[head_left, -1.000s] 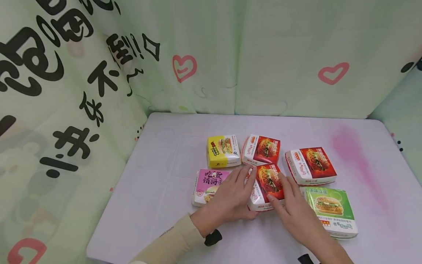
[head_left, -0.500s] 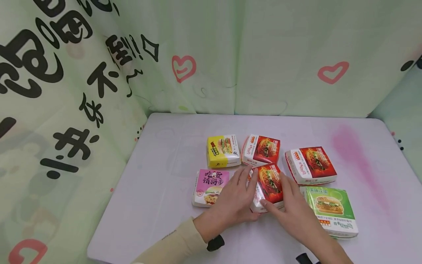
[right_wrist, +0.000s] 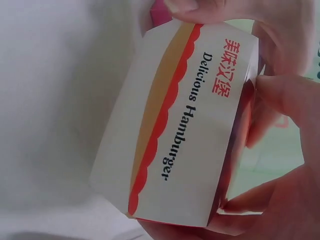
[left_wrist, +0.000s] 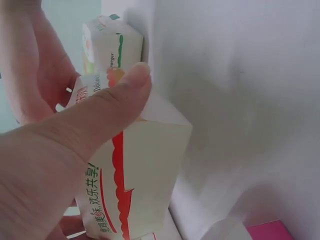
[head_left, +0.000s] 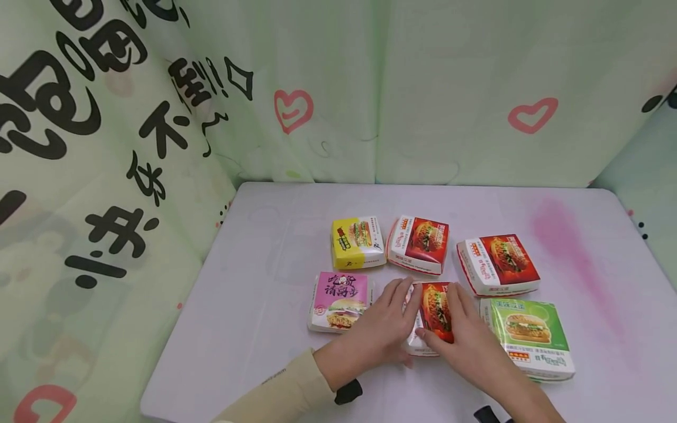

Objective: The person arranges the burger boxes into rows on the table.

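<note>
A red-and-white hamburger box point(head_left: 437, 308) is held between both hands near the middle of the table. My left hand point(head_left: 378, 329) grips its left side, the thumb point(left_wrist: 117, 102) pressed along a white wall of the box. Opposite, my right hand point(head_left: 471, 338) holds the right side, with its thumb across the top near the front edge. "Delicious Hamburger" shows on the box's near side point(right_wrist: 185, 120) in the right wrist view. To the left lies a purple-and-white burger box point(head_left: 338, 299), partly behind my left hand. A green-and-white burger box point(head_left: 529, 338) lies beside my right hand.
Behind the held box lie a yellow-and-white box point(head_left: 358, 242) and another red-and-white box point(head_left: 420, 244). A third red-and-white box point(head_left: 499, 264) lies farther right. The pale table point(head_left: 254, 264) meets a green printed curtain point(head_left: 444, 88) at the back.
The held hamburger box has come toward me and slightly right, widening the gap to the red-and-white box behind it. Both hands keep hold; the left has shifted right and nearer. Other boxes stay put.
</note>
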A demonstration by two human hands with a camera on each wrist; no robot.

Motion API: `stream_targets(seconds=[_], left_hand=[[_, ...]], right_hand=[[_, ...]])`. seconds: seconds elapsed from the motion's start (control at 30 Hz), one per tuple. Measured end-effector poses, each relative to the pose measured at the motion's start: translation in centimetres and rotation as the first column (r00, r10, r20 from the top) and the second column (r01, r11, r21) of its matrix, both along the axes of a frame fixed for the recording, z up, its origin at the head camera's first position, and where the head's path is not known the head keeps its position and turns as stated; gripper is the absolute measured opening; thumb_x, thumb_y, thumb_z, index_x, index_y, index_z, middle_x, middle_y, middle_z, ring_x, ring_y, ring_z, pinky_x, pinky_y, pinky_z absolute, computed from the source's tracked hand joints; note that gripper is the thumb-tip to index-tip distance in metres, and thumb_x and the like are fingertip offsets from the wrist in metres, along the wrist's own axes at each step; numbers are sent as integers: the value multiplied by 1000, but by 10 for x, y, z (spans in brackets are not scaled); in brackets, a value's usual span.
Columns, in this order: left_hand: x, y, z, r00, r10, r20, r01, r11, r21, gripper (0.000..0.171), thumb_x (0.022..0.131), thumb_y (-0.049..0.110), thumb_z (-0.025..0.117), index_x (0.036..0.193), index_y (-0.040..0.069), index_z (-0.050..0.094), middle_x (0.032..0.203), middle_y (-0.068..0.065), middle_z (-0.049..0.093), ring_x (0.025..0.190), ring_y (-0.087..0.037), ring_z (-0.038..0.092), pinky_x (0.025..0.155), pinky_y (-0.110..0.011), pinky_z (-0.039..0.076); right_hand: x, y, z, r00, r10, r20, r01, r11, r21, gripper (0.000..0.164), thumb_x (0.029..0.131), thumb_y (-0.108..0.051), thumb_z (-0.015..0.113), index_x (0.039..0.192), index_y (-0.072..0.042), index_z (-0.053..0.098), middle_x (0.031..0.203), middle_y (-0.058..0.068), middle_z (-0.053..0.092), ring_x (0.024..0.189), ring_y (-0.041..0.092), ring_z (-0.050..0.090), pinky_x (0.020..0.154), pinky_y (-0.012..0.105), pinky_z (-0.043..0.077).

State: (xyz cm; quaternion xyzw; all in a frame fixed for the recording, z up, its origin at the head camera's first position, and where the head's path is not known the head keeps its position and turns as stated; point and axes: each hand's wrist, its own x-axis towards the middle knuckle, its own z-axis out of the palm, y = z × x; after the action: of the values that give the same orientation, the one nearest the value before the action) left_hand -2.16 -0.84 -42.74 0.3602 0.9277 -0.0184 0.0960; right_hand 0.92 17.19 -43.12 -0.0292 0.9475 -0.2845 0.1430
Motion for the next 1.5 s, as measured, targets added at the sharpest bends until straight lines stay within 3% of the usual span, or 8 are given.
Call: stream_targets(seconds=[0.17, 0.4, 0.53, 0.63, 0.8, 1.07, 1.3, 1.5], left_hand=[[2, 0, -4, 999, 5, -32, -5, 1000, 1, 125, 67, 71, 75, 160, 15, 14, 164, -12, 21, 150, -27, 27, 117, -32, 36], [2, -4, -7, 996, -31, 79, 32, 999, -18, 119, 71, 56, 81, 160, 20, 11, 167, -9, 12, 154, -28, 17, 115, -30, 39], [2, -9, -9, 995, -98, 22, 99, 995, -30, 96, 88, 35, 74, 160, 18, 13, 165, -12, 19, 151, -27, 25, 113, -29, 41], [1, -10, -8, 992, -116, -56, 114, 993, -35, 85, 93, 28, 69, 160, 17, 17, 161, -10, 28, 145, -22, 37, 110, -26, 44], [-2, -8, -6, 974, -142, -174, 133, 989, -62, 82, 91, 40, 69, 158, 17, 26, 157, -5, 38, 128, -16, 52, 101, -20, 51], [-3, -4, -7, 988, -106, -109, 104, 994, -24, 109, 79, 65, 70, 160, 14, 18, 166, -4, 20, 133, -16, 47, 93, -19, 54], [-6, -6, -6, 989, -119, -90, 114, 992, -58, 122, 74, 73, 69, 160, 13, 7, 168, -3, 7, 154, -21, 16, 115, -32, 40], [-8, -7, -6, 988, -121, -97, 115, 992, -60, 119, 74, 74, 68, 160, 13, 12, 166, -2, 19, 153, -20, 19, 122, -38, 29]], right_hand=[[-1, 0, 1, 1000, 6, -21, -6, 1000, 7, 114, 84, -66, 64, 155, 7, 13, 157, 34, 18, 134, 58, 35, 97, 68, 45], [-2, 2, -2, 1000, 19, -12, -18, 1000, 7, 109, 84, -58, 70, 153, 9, 18, 157, 35, 18, 137, 59, 30, 98, 68, 43], [-1, 3, -3, 999, 36, 2, -36, 999, 20, 105, 85, -54, 70, 153, 9, 20, 157, 35, 20, 138, 57, 30, 100, 68, 42], [-1, 3, -2, 999, 50, -8, -50, 998, 23, 102, 85, -50, 71, 153, 9, 22, 156, 34, 23, 137, 56, 34, 98, 66, 46], [-2, 1, 2, 995, 83, -52, -82, 996, 34, 99, 83, -44, 75, 154, 3, 26, 157, 29, 27, 136, 53, 37, 97, 66, 48], [-6, -5, 13, 992, 119, -29, -118, 992, 53, 105, 74, -49, 81, 152, 1, 32, 154, 24, 38, 132, 48, 45, 99, 65, 47], [-9, -7, 18, 994, 111, 11, -111, 994, 7, 111, 71, -47, 84, 152, 3, 28, 152, 23, 41, 131, 42, 47, 99, 58, 50], [-6, -6, 19, 990, 138, -31, -137, 990, 37, 114, 69, -52, 85, 153, 2, 29, 152, 22, 41, 132, 43, 47, 97, 58, 52]])
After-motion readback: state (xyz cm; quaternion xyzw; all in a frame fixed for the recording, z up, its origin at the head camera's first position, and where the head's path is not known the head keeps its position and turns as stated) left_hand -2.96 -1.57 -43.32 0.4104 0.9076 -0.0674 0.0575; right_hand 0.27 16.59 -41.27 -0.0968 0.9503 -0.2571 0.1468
